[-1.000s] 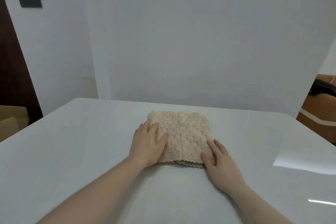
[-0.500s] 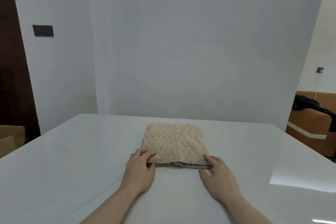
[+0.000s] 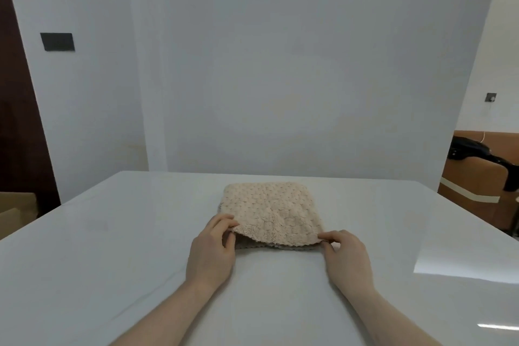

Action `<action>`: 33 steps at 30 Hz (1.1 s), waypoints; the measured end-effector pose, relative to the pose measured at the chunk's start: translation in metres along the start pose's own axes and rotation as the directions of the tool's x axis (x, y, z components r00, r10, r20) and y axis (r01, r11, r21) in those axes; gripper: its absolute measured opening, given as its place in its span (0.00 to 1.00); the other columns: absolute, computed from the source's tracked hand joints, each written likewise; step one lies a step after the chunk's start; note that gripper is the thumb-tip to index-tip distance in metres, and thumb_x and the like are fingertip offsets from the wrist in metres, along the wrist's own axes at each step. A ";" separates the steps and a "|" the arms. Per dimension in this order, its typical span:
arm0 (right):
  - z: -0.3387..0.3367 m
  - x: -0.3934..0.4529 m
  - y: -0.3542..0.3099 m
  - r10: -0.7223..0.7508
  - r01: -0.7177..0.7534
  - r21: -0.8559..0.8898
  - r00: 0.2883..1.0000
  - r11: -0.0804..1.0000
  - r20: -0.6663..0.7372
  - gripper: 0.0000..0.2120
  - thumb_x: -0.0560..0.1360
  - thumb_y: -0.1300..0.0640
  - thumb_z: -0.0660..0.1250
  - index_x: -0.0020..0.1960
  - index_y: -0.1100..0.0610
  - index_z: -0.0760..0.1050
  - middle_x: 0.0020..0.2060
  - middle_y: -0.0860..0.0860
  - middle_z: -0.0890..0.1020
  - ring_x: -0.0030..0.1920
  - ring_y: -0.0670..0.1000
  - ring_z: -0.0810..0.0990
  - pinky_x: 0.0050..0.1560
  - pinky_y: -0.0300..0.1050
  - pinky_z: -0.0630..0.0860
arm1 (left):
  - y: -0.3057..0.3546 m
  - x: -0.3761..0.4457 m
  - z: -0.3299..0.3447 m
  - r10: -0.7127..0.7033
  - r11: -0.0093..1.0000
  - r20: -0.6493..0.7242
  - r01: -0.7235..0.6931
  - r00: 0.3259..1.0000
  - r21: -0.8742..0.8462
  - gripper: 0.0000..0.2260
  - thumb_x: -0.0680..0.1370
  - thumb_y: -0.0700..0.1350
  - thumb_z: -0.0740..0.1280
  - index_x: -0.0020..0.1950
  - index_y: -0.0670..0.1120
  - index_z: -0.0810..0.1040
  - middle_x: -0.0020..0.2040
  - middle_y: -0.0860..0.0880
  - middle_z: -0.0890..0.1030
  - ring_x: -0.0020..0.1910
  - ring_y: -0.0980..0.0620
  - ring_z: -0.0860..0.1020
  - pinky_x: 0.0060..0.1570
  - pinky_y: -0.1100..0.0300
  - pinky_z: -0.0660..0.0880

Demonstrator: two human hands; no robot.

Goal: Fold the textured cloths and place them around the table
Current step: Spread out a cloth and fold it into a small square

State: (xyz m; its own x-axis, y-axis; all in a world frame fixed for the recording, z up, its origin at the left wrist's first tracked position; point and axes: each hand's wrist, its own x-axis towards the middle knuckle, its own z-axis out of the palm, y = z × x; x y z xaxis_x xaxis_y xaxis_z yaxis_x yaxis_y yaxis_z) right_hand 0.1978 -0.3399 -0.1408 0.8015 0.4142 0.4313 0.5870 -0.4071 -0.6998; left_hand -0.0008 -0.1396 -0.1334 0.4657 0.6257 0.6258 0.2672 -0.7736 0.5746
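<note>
Forearms reach in from the bottom edge, bare, angled toward the middle of the white tabletop [image 3: 118, 247]. The left hand [image 3: 210, 250] sits at the near left corner of the textured cloth [image 3: 269, 211], its grip narrow: thumb and curled fingers pinch the top layer at that corner and hold it lifted slightly off the layer beneath. The right hand [image 3: 346, 255] mirrors it at the near right corner, its grip likewise narrow, fingertips pinching the cloth's upper edge. Between the two hands the lifted near edge of the cloth arches a little, and a darker lower layer shows under it, lying flat on the tabletop.

The cloth itself is beige with a bumpy, bubble-like weave, folded into a rough square, lying near the tabletop's centre, a bit toward the far edge. A bright patch of reflected light lies on the glossy surface to the right.

Beyond the far edge stands a pale wall panel [image 3: 280, 64]. To the left a dark rectangular plate [image 3: 57, 41] is fixed on the wall beside a dark brown door [image 3: 16, 121], with a cardboard box [image 3: 16, 211] low beside it. To the right a brown seat [image 3: 477, 177] carries a black item draped across it.
</note>
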 end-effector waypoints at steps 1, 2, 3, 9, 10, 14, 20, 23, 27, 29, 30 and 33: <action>-0.001 0.000 -0.001 0.011 -0.011 0.030 1.000 1.000 -0.028 0.10 0.78 0.60 0.69 0.50 0.46 0.84 0.45 0.38 0.81 0.53 0.44 0.78 0.54 0.41 0.71 | -0.001 0.000 0.000 0.002 1.000 0.004 -0.002 1.000 -0.003 0.12 0.77 0.38 0.68 0.54 0.53 0.83 0.60 0.64 0.78 0.48 0.66 0.77 0.50 0.69 0.70; -0.003 0.000 -0.001 0.024 -0.020 0.060 0.998 0.998 -0.053 0.10 0.78 0.60 0.69 0.51 0.46 0.84 0.46 0.38 0.81 0.53 0.44 0.78 0.54 0.41 0.72 | -0.001 0.001 0.000 0.002 1.000 0.008 -0.002 1.000 -0.003 0.12 0.77 0.37 0.68 0.54 0.53 0.83 0.61 0.63 0.79 0.51 0.67 0.76 0.52 0.71 0.69; -0.005 0.000 -0.002 0.038 -0.031 0.085 0.997 0.996 -0.072 0.10 0.78 0.59 0.69 0.51 0.45 0.84 0.47 0.38 0.81 0.53 0.43 0.79 0.54 0.42 0.72 | -0.002 0.001 0.001 0.000 1.000 0.012 0.000 1.000 -0.002 0.12 0.78 0.37 0.68 0.55 0.52 0.83 0.62 0.62 0.79 0.54 0.66 0.76 0.54 0.71 0.68; -0.021 0.009 -0.023 0.067 -0.040 0.180 0.987 0.983 -0.147 0.09 0.79 0.57 0.68 0.47 0.44 0.83 0.47 0.39 0.82 0.52 0.45 0.80 0.49 0.44 0.73 | 0.027 0.032 -0.018 -0.006 0.998 -0.002 0.006 1.000 -0.056 0.12 0.79 0.38 0.66 0.59 0.49 0.84 0.65 0.58 0.80 0.64 0.57 0.77 0.65 0.67 0.67; -0.028 0.017 -0.032 0.064 -0.030 0.199 0.985 0.979 -0.163 0.09 0.79 0.58 0.68 0.47 0.44 0.82 0.47 0.40 0.82 0.51 0.46 0.81 0.49 0.44 0.73 | 0.037 0.042 -0.026 0.015 0.998 -0.021 -0.016 1.000 -0.063 0.12 0.79 0.37 0.67 0.58 0.49 0.84 0.64 0.57 0.81 0.64 0.57 0.77 0.65 0.67 0.67; -0.072 0.048 -0.084 0.025 0.033 0.242 0.972 0.970 -0.233 0.08 0.79 0.57 0.68 0.47 0.46 0.82 0.44 0.43 0.84 0.48 0.47 0.82 0.48 0.42 0.71 | 0.077 0.084 -0.072 0.087 0.993 -0.125 -0.096 0.988 -0.067 0.10 0.79 0.38 0.67 0.56 0.48 0.84 0.61 0.53 0.82 0.61 0.53 0.78 0.62 0.65 0.68; -0.144 0.052 -0.150 -0.146 0.229 0.254 0.940 0.940 -0.308 0.07 0.81 0.58 0.66 0.49 0.49 0.81 0.45 0.42 0.84 0.48 0.44 0.82 0.44 0.34 0.72 | 0.136 0.108 -0.156 0.203 0.976 -0.238 -0.215 0.950 -0.025 0.07 0.80 0.42 0.67 0.53 0.51 0.84 0.49 0.57 0.81 0.57 0.51 0.72 0.56 0.59 0.70; -0.170 0.033 -0.169 -0.196 0.287 0.250 0.922 0.925 -0.333 0.07 0.81 0.58 0.66 0.50 0.49 0.81 0.43 0.42 0.84 0.46 0.44 0.82 0.46 0.37 0.73 | 0.153 0.100 -0.194 0.200 0.977 -0.255 -0.213 0.946 -0.024 0.03 0.79 0.49 0.69 0.49 0.54 0.83 0.44 0.59 0.80 0.55 0.51 0.73 0.53 0.57 0.70; -0.192 -0.001 -0.180 -0.221 0.322 0.270 0.912 0.907 -0.345 0.05 0.81 0.57 0.65 0.51 0.50 0.80 0.43 0.43 0.83 0.43 0.42 0.81 0.40 0.31 0.73 | 0.162 0.075 -0.235 0.171 0.977 -0.141 -0.187 0.975 -0.102 0.08 0.78 0.55 0.71 0.42 0.54 0.82 0.38 0.56 0.82 0.43 0.54 0.78 0.44 0.57 0.75; -0.198 -0.015 -0.182 -0.220 0.322 0.271 0.912 0.907 -0.345 0.05 0.82 0.57 0.65 0.52 0.50 0.79 0.43 0.43 0.82 0.41 0.40 0.80 0.36 0.28 0.71 | 0.161 0.060 -0.249 0.177 0.976 -0.087 -0.186 0.980 -0.111 0.09 0.78 0.55 0.71 0.41 0.54 0.83 0.35 0.55 0.81 0.37 0.55 0.78 0.40 0.59 0.73; -0.199 -0.020 -0.182 -0.218 0.317 0.261 0.912 0.912 -0.346 0.05 0.82 0.56 0.65 0.52 0.50 0.79 0.43 0.43 0.82 0.40 0.40 0.80 0.36 0.29 0.71 | 0.160 0.052 -0.253 0.178 0.977 -0.066 -0.185 0.982 -0.110 0.09 0.79 0.55 0.71 0.41 0.53 0.83 0.35 0.54 0.81 0.35 0.55 0.77 0.39 0.60 0.73; -0.196 -0.036 -0.179 -0.204 0.284 0.230 0.926 0.931 -0.316 0.04 0.82 0.54 0.65 0.51 0.48 0.79 0.41 0.44 0.82 0.34 0.38 0.79 0.34 0.30 0.70 | 0.153 0.032 -0.260 0.153 0.985 -0.020 -0.154 0.988 -0.080 0.09 0.79 0.55 0.71 0.41 0.54 0.83 0.33 0.55 0.80 0.33 0.55 0.75 0.37 0.60 0.71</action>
State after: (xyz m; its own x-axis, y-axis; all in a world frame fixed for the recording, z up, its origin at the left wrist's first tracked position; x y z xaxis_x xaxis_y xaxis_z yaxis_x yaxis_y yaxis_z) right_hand 0.0860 -0.4413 0.0801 0.6586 0.2094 0.7228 0.7477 -0.0736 -0.6599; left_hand -0.1639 -0.2119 0.1117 0.4841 0.5021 0.7166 0.1244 -0.8502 0.5116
